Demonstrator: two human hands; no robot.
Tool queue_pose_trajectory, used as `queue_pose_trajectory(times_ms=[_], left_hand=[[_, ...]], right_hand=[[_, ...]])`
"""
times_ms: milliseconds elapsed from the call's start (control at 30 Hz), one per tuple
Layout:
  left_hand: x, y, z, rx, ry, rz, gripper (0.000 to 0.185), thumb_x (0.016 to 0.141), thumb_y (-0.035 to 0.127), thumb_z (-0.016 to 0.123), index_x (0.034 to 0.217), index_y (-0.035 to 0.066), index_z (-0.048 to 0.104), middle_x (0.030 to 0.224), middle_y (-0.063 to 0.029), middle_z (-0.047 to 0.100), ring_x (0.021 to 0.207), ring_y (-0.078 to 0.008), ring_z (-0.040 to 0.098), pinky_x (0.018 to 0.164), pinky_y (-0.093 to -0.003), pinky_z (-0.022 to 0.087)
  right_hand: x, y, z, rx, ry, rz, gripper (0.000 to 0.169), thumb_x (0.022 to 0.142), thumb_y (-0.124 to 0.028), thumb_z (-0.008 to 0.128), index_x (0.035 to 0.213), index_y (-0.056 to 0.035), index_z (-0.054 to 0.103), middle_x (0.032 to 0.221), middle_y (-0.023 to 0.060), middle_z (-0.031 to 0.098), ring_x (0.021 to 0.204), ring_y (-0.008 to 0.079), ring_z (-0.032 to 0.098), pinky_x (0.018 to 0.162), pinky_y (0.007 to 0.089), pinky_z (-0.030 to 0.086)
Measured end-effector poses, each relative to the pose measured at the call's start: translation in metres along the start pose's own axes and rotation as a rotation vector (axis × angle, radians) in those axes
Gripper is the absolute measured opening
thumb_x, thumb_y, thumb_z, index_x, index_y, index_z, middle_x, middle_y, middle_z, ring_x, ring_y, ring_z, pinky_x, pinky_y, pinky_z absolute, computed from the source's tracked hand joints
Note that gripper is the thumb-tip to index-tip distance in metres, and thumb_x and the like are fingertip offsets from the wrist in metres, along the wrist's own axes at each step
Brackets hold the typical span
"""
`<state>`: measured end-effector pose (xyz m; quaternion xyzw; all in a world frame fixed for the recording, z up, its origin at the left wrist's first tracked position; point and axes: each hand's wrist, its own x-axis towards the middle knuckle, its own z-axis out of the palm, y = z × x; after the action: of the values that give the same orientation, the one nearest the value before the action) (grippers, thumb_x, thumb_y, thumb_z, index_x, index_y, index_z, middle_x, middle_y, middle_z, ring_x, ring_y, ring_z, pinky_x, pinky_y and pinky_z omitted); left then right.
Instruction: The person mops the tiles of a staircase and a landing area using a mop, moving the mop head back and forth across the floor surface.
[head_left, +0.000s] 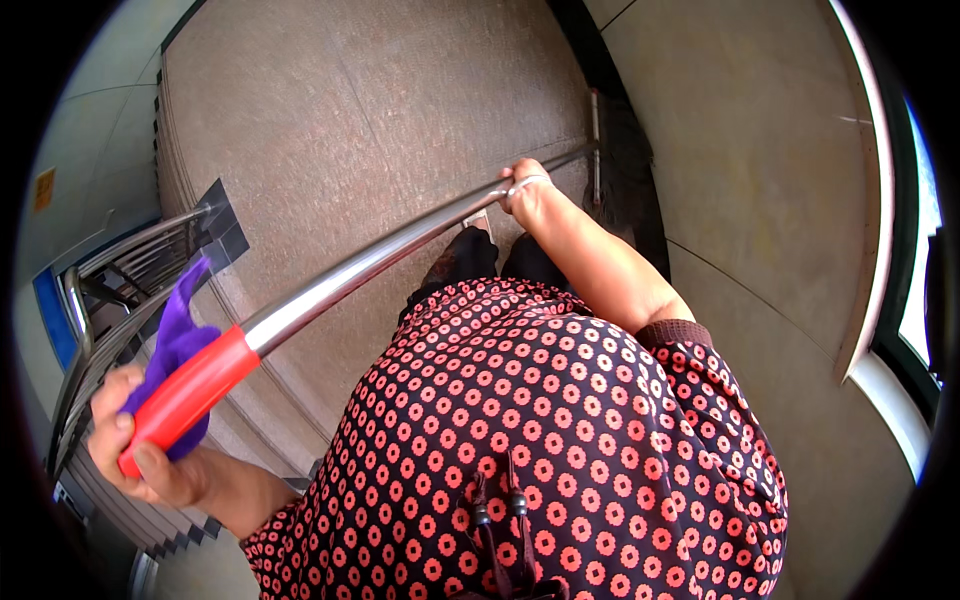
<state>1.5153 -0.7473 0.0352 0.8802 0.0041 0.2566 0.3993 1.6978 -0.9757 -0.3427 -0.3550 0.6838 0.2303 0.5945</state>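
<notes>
A long-handled mop or similar floor tool with a shiny metal pole (375, 255) slants across the view in front of my body. My left hand (169, 472) is wrapped around the red grip (195, 390) at its near end. A purple cloth (176, 337) is bunched between that hand and the grip. Farther along the pole, my right hand (529, 187) holds the bare metal; a light band circles its wrist. The tool's narrow head (596, 150) lies on the floor at the dark baseboard on the right, and its details are hard to make out.
Under my dark shoes (472, 255) is a speckled landing floor (360, 105). Stair steps (259, 397) border it at the left, beside a metal handrail (142, 240). A beige wall (750, 187) with a dark baseboard (634, 127) stands at the right, below a window (919, 292).
</notes>
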Motion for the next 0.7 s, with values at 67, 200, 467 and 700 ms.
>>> queue_pose_trajectory(times_ms=[67,200,467,700], left_hand=[[-0.017,0.020,0.002,0.106,0.114,-0.020,0.025,0.080,0.024,0.039,0.090,0.001,0.041,0.086,-0.0246,0.046,0.074,-0.0292,0.045,0.066,-0.0389,0.038],[-0.039,0.058,0.035,0.237,0.221,-0.069,0.024,0.079,0.025,0.040,0.089,0.003,0.042,0.081,-0.0229,0.047,0.066,-0.0273,0.044,0.060,-0.0367,0.038],[-0.009,0.088,0.074,0.096,0.128,-0.025,0.020,0.076,0.021,0.040,0.086,0.005,0.043,0.078,-0.0200,0.047,0.064,-0.0249,0.042,0.058,-0.0358,0.036],[0.049,0.096,0.131,-0.158,-0.098,0.018,0.021,0.072,0.024,0.044,0.080,0.005,0.042,0.072,-0.0161,0.044,0.063,-0.0232,0.039,0.056,-0.0341,0.034]], right_hand=[[-0.015,-0.002,0.020,-0.077,-0.048,-0.052,0.004,0.072,-0.008,0.040,0.071,-0.0069,0.036,0.050,0.0038,0.040,0.035,0.0117,0.042,0.029,0.0221,0.036],[-0.032,-0.024,0.030,-0.233,-0.214,-0.093,0.003,0.071,-0.003,0.041,0.074,-0.0012,0.041,0.056,0.0067,0.043,0.038,0.0134,0.044,0.033,0.0251,0.038],[-0.031,-0.072,-0.043,-0.311,-0.322,-0.123,0.003,0.070,-0.002,0.042,0.071,-0.0019,0.040,0.056,0.0066,0.042,0.042,0.0141,0.046,0.034,0.0249,0.039],[-0.012,-0.102,-0.160,-0.112,-0.263,0.013,0.005,0.074,-0.007,0.042,0.074,-0.0040,0.038,0.061,0.0045,0.041,0.051,0.0148,0.046,0.042,0.0294,0.042]])
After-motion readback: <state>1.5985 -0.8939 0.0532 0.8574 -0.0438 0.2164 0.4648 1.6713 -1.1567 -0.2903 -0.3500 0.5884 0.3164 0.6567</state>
